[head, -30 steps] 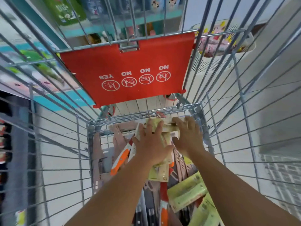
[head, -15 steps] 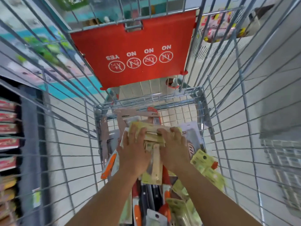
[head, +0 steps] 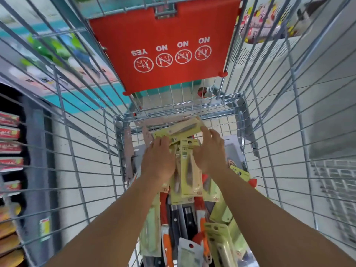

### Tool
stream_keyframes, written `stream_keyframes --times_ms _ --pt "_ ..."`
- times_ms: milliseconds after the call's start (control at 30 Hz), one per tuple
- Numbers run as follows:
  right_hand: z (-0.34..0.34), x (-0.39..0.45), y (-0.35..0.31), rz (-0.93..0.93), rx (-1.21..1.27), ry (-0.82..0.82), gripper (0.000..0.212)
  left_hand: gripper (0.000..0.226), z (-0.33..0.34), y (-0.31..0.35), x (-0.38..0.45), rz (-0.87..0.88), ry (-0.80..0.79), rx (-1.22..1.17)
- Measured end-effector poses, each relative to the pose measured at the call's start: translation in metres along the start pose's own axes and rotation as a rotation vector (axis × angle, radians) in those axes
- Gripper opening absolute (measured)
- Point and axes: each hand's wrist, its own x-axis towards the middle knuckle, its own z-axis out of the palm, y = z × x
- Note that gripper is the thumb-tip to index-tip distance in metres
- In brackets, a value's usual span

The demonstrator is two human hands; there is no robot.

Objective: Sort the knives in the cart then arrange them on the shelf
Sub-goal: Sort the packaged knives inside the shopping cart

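Inside the wire cart (head: 238,120), my left hand (head: 158,160) grips the left edge of a stack of yellow-green carded knives (head: 189,166). My right hand (head: 210,151) rests against the stack's right side, its fingers stretched forward to touch a carded knife lying crosswise (head: 179,129) on top. Nearer me lie loose knives: black-handled ones (head: 180,214), orange-handled ones (head: 166,245) and more yellow-green packs (head: 219,239). Pinkish-grey knives (head: 128,151) lean against the cart's far left corner. My forearms hide part of the pile.
The red fold-down child seat flap (head: 165,45) hangs above the cart's far end. Store shelves with red packets (head: 9,132) stand on the left. A white basket with pink goods (head: 265,26) sits beyond the cart at top right. Tiled floor shows through the wires.
The view has tilted, so the seat flap now sits higher. Both hands stayed on the knife stack; one pack now lies crosswise on top and my right fingers reach to it.
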Motion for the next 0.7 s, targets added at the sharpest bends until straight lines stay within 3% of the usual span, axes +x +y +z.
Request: stream_keyframes --times_ms 100,200,367,567,700 --pt "-0.002 0.007 0.000 -0.004 -0.032 -0.082 0.051 0.049 -0.006 0.001 0.015 0.001 -0.027 0.036" --pt "-0.005 -0.006 -0.001 -0.001 0.017 -0.099 0.058 0.045 -0.008 0.001 0.031 0.001 -0.010 0.059" --pt "-0.001 -0.026 -0.003 -0.038 -0.103 -0.155 0.070 0.037 -0.014 0.003 0.045 0.005 -0.044 0.029" --pt "0.000 -0.016 -0.002 0.097 -0.010 -0.036 0.057 0.063 -0.017 0.000 0.046 0.030 -0.043 0.034" --pt "0.000 -0.017 0.005 0.107 0.166 0.069 0.017 0.060 -0.023 -0.001 0.041 0.127 0.044 -0.011"
